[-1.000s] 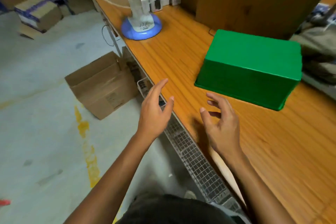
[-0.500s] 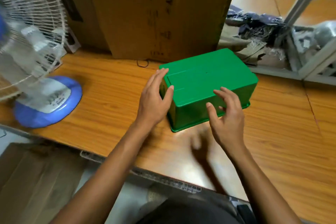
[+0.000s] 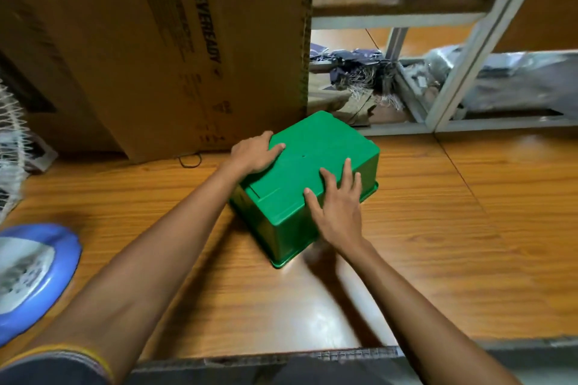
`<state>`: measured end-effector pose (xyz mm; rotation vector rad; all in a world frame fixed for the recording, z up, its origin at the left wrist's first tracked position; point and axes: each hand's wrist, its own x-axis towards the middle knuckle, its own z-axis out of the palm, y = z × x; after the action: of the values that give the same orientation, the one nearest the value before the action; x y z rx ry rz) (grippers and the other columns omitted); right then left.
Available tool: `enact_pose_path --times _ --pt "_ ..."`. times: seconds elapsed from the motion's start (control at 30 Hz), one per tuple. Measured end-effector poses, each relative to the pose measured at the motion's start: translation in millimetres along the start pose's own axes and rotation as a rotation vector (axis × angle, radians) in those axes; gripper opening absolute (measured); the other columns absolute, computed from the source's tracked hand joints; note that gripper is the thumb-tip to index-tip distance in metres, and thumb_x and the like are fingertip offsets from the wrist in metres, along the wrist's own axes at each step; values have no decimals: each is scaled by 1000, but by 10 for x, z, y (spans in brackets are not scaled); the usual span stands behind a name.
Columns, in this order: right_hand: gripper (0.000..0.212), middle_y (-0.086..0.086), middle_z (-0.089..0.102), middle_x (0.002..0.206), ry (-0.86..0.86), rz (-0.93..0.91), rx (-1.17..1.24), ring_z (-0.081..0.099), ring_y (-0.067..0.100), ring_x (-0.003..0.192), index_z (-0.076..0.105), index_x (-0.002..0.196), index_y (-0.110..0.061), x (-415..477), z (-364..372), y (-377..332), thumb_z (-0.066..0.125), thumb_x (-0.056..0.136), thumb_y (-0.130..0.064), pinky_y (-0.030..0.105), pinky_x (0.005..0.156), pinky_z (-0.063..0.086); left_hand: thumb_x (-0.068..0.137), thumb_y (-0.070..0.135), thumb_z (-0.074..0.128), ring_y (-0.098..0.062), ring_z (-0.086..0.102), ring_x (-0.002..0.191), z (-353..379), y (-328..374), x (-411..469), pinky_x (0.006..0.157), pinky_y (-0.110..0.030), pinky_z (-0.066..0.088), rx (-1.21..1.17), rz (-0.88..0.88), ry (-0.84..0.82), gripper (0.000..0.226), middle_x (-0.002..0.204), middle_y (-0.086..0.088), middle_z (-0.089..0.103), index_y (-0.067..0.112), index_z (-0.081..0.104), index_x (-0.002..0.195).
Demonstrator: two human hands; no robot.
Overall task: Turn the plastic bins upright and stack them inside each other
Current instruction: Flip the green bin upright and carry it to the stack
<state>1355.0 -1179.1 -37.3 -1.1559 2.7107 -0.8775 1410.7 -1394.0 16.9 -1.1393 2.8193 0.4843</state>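
A green plastic bin [image 3: 316, 159] lies upside down on the wooden table [image 3: 438, 228], its flat bottom facing up and its rim on the wood. My left hand [image 3: 255, 153] rests on the bin's far left top edge, fingers curled over the bottom face. My right hand [image 3: 339, 206] lies flat on the near right part of the bottom face, fingers spread, thumb along the near edge. Only this one bin shows; whether others sit under it is hidden.
A large cardboard box [image 3: 140, 56] stands against the bin's back left. A fan with a blue base [image 3: 34, 269] and white grille [image 3: 12, 147] stands at the left. A metal shelf frame [image 3: 444, 84] with cloth and bags lies behind.
The view has swung onto the table and closer to the bin. Both hands went from hovering in front of the bin to resting on its upturned bottom.
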Motion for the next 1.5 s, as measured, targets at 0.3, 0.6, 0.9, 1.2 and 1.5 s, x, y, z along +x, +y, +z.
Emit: enact_pose_path --times 0.3,0.6,0.9,1.2,1.5 --pt "75 11 1 167 -103 -35 344 8 30 154 35 149 -15 249 -357 570 48 83 -46 46 122 19 96 64 26 -32 64 101 358 214 -488 85 -44 53 -99 -79 19 60 117 -7 66 23 42 138" --pt "88 -5 44 152 -216 157 852 54 21 133 18 152 -46 60 -387 937 67 80 -55 58 106 46 96 53 48 -24 64 106 403 423 -750 92 -45 53 -625 -199 -108 52 125 1 61 24 38 138" --pt "87 -5 42 156 -241 154 762 42 23 143 25 152 -42 283 -822 475 58 78 -74 58 114 36 101 37 50 -22 72 97 511 506 -783 71 -35 59 -1289 -231 -129 39 115 -7 71 15 51 133" --pt "58 3 15 167 -434 -205 19 14 23 154 30 155 -30 354 -1386 -392 39 101 -49 48 123 13 104 31 44 -32 69 100 1019 630 -1063 78 -38 57 -1558 -460 104 33 122 -21 67 10 58 126" --pt "82 16 4 166 -371 -161 -270 15 39 151 17 156 -20 370 -1183 -393 53 92 -57 59 116 22 99 19 55 -17 64 109 159 579 -1068 87 -36 56 -1386 -167 315 34 131 -1 58 22 51 133"
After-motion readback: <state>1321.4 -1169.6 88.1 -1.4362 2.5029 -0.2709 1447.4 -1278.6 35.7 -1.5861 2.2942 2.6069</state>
